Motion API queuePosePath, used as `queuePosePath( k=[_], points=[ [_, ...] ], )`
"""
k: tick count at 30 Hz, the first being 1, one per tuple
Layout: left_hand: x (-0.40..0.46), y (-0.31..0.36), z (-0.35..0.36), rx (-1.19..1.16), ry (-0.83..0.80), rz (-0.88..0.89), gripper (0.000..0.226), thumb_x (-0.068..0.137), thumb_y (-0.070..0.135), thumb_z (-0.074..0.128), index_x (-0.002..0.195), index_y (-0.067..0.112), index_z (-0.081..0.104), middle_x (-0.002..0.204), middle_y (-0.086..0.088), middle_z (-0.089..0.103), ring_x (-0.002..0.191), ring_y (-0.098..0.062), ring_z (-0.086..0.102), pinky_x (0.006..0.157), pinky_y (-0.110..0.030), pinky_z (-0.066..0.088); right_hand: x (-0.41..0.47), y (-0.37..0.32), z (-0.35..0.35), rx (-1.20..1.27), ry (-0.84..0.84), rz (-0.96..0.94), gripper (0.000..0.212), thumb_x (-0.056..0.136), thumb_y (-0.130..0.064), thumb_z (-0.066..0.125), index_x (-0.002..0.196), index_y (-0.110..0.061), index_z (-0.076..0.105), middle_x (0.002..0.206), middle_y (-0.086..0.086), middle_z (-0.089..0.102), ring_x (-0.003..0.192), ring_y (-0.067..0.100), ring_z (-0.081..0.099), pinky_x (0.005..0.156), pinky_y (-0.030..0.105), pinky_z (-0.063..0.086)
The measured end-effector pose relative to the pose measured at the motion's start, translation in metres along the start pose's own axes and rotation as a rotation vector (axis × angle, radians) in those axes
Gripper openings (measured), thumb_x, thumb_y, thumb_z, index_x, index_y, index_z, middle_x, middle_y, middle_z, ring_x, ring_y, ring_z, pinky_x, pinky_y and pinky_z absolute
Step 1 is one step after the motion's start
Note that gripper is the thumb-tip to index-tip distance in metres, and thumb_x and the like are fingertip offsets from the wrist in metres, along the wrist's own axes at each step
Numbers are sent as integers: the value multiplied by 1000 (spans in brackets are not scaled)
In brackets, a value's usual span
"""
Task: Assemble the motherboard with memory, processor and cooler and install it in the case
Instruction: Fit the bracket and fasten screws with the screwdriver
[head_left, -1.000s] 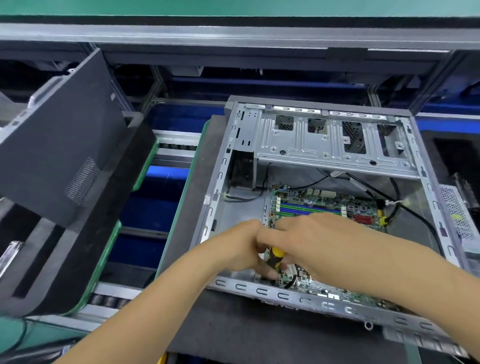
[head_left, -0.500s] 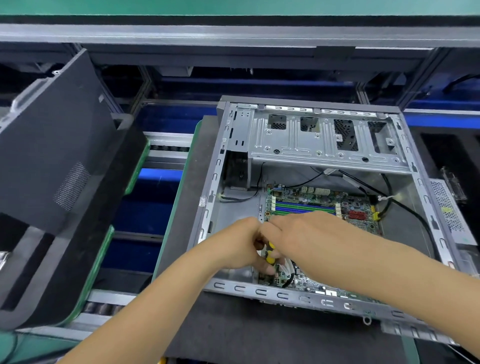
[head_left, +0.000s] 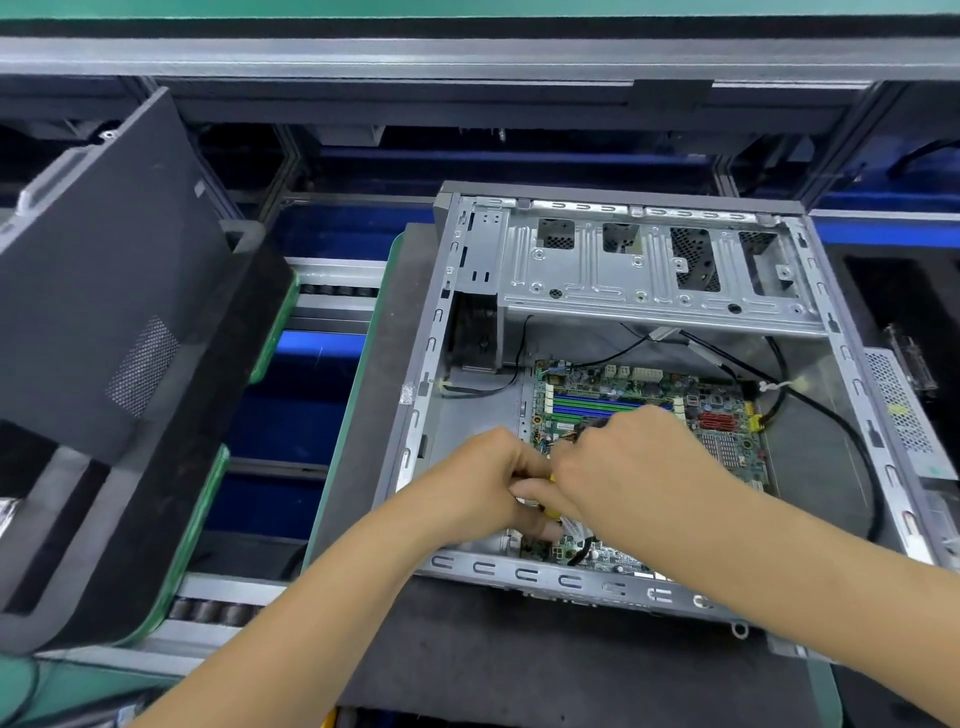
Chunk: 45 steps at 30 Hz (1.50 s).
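Both hands have barely shifted, left hand (head_left: 488, 483) and right hand (head_left: 623, 467) pinching a yellow-handled tool (head_left: 554, 512) together over the fragile motherboard (head_left: 727, 431), best held by its edges.

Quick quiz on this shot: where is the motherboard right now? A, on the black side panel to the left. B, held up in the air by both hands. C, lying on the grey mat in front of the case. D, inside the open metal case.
D: the green motherboard lies flat on the floor of the open case, under the left hand and right hand.
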<state>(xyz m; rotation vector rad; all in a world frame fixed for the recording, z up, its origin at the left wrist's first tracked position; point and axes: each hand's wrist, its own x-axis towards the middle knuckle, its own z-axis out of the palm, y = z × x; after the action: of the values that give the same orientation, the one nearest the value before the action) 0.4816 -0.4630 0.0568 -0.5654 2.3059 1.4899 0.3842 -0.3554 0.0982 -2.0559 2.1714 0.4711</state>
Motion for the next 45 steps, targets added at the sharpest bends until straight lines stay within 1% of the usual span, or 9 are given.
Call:
queuePosePath(
  k=[5, 14, 19, 27, 33, 36, 39, 40, 45],
  points=[
    [2, -3, -4, 13, 12, -53, 38, 73, 18, 82, 48, 34, 58, 47, 11, 25, 53, -10, 24, 48, -24, 22, -5, 12, -11, 149, -47, -165, 38, 88, -6, 51, 117, -21, 31, 97, -2, 37, 85, 18, 40, 53, 27, 26],
    [3, -2, -2, -77, -57, -13, 21, 70, 6, 83, 76, 23, 73, 70, 7, 64, 71, -5, 56, 84, -32, 55, -3, 4, -2, -100, -89, -95, 52, 101, -49, 18, 88, -15, 54, 67, -1, 46, 60, 20, 51, 52, 28, 39],
    [1, -1, -4, -60, -32, -26, 25, 73, 11, 81, 62, 25, 64, 57, 5, 37, 57, -11, 32, 60, -23, 30, -12, 13, -10, 146, -128, -137, 48, 84, -1, 50, 123, -18, 29, 83, -2, 22, 72, 19, 36, 51, 28, 24],
    [2, 2, -3, -35, -42, 24, 39, 72, 11, 82, 52, 41, 65, 54, 7, 36, 62, -14, 31, 66, -28, 36, 3, 4, -5, -96, -77, -82, 60, 92, -64, 16, 76, -14, 44, 61, 0, 41, 49, 17, 37, 46, 26, 27],
    [0, 2, -5, -36, -57, -15, 44, 74, 9, 80, 46, 37, 61, 44, 11, 25, 46, -6, 23, 43, -16, 21, -13, 13, -5, 119, -60, -196, 43, 86, -3, 49, 120, -22, 31, 93, -4, 34, 87, 20, 50, 51, 28, 27],
    [-1, 2, -4, -53, -54, 20, 40, 73, 7, 81, 54, 39, 64, 51, 13, 23, 60, -6, 17, 57, -21, 27, -6, 8, -4, -18, -56, -159, 16, 99, -25, 42, 112, -16, 45, 83, -3, 39, 80, 22, 54, 47, 29, 31],
    [1, 0, -4, -96, -64, 14, 22, 72, -1, 79, 87, 14, 72, 84, 13, 53, 87, 13, 29, 78, -25, 50, -3, 5, 2, -57, -61, -61, 62, 94, -59, 14, 70, -14, 48, 58, -1, 39, 53, 21, 40, 61, 32, 49],
    [1, 0, -4, -39, -59, 24, 23, 72, 3, 80, 92, 7, 71, 44, 8, 48, 52, 4, 57, 70, -21, 47, -3, 5, 4, -49, -41, -47, 66, 89, -65, 9, 65, -13, 43, 55, -2, 36, 50, 19, 36, 61, 32, 48],
    [-1, 2, -6, -19, -17, 37, 31, 75, 8, 79, 63, 28, 60, 50, 9, 23, 48, -10, 23, 49, -20, 21, -12, 12, 6, 105, -30, -80, 33, 95, -36, 49, 120, -23, 32, 80, -4, 33, 55, 15, 37, 41, 26, 19]
  ],
)
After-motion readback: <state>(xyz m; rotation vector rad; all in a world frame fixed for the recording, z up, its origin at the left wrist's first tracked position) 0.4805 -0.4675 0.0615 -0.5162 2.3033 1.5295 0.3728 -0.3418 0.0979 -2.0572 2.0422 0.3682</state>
